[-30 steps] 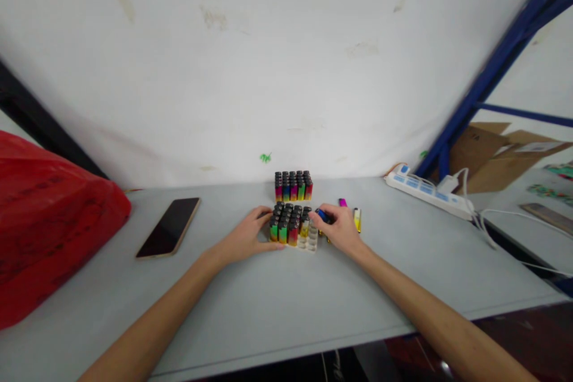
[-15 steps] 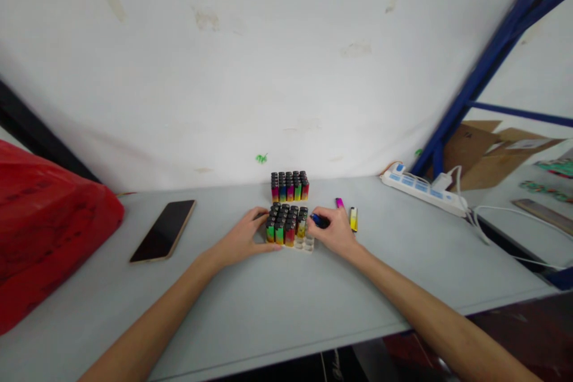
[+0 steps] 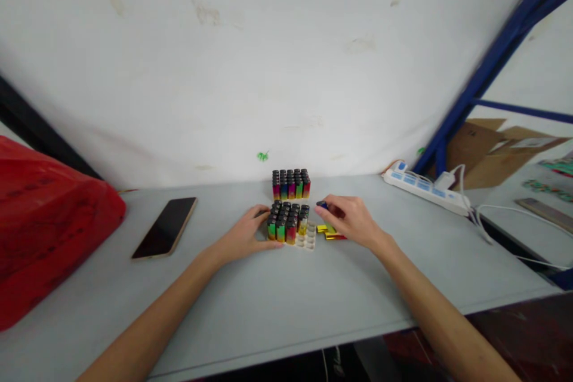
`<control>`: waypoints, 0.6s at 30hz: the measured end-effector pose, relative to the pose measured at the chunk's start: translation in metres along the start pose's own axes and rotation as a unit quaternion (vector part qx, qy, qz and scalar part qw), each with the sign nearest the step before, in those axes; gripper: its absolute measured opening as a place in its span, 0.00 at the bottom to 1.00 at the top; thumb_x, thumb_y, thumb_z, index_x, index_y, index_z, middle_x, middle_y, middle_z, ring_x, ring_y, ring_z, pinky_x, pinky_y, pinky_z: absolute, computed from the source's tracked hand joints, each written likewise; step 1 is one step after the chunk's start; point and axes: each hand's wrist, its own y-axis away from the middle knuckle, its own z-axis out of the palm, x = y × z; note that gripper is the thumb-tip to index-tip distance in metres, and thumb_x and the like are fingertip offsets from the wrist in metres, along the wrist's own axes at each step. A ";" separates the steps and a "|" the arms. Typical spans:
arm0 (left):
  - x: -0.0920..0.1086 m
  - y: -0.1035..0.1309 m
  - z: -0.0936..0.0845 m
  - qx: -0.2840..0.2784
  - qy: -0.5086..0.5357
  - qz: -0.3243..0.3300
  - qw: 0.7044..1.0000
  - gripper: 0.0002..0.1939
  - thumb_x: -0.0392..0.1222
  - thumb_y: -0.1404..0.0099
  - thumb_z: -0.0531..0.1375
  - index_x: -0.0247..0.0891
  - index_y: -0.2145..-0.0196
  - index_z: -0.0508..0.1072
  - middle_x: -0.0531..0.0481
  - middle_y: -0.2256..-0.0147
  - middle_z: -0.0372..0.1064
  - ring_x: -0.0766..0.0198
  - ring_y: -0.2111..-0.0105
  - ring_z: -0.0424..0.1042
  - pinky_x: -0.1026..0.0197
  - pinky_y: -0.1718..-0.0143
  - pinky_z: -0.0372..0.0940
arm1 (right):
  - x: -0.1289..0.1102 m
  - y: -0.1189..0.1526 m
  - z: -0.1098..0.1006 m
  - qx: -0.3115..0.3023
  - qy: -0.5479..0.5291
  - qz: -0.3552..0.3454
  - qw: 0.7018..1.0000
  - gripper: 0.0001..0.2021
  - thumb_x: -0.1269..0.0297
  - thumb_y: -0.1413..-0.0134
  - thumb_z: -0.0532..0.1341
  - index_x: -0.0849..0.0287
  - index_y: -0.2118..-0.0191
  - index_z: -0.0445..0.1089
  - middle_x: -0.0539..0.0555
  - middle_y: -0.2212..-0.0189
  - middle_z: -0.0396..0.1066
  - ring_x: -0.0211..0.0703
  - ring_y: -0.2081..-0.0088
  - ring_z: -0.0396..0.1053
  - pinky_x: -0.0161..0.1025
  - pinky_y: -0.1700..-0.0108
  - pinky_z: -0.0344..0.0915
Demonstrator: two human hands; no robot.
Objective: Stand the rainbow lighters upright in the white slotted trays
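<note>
My left hand grips the left side of a pale tray, its thumb along the front edge and its fingers behind. Black-topped lighters in green, red and yellow stand upright in the tray, filling its left and middle; bare sockets show at its right end. Just right of the tray, my right hand pinches a blue lighter between thumb and fingers, above the table. Below that hand lie shiny yellow and red lighters, partly covered by it.
Behind the tray, a second block of upright lighters stands near the wall. A phone lies on the left, beside a red plastic bag. A white power strip with cables sits at the back right, near a blue metal frame.
My right hand has moved right, away from the tray, with the blue lighter in it. It now covers part of the loose lighters. My left hand stays on the tray.
</note>
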 end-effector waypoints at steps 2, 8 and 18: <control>0.000 0.000 0.000 -0.002 0.002 0.000 1.000 0.37 0.65 0.42 0.72 0.41 0.41 0.74 0.39 0.42 0.69 0.42 0.40 0.69 0.40 0.33 0.63 | -0.003 0.003 0.006 -0.034 -0.014 -0.003 0.999 0.23 0.44 0.30 0.58 0.55 0.72 0.69 0.49 0.79 0.68 0.38 0.77 0.62 0.37 0.69 0.56; -0.001 0.000 0.002 0.010 0.010 0.005 1.000 0.37 0.65 0.42 0.72 0.42 0.42 0.75 0.40 0.42 0.69 0.42 0.41 0.70 0.39 0.34 0.64 | 0.000 0.007 0.023 -0.095 -0.056 -0.001 0.994 0.24 0.42 0.31 0.58 0.55 0.71 0.71 0.52 0.77 0.75 0.40 0.76 0.68 0.37 0.69 0.58; -0.001 0.000 0.001 0.004 0.009 0.001 1.000 0.37 0.65 0.42 0.72 0.41 0.42 0.75 0.39 0.42 0.69 0.42 0.41 0.70 0.39 0.34 0.64 | 0.004 0.010 0.039 -0.112 0.040 -0.023 0.993 0.29 0.36 0.33 0.57 0.57 0.74 0.71 0.55 0.77 0.75 0.41 0.76 0.68 0.37 0.69 0.51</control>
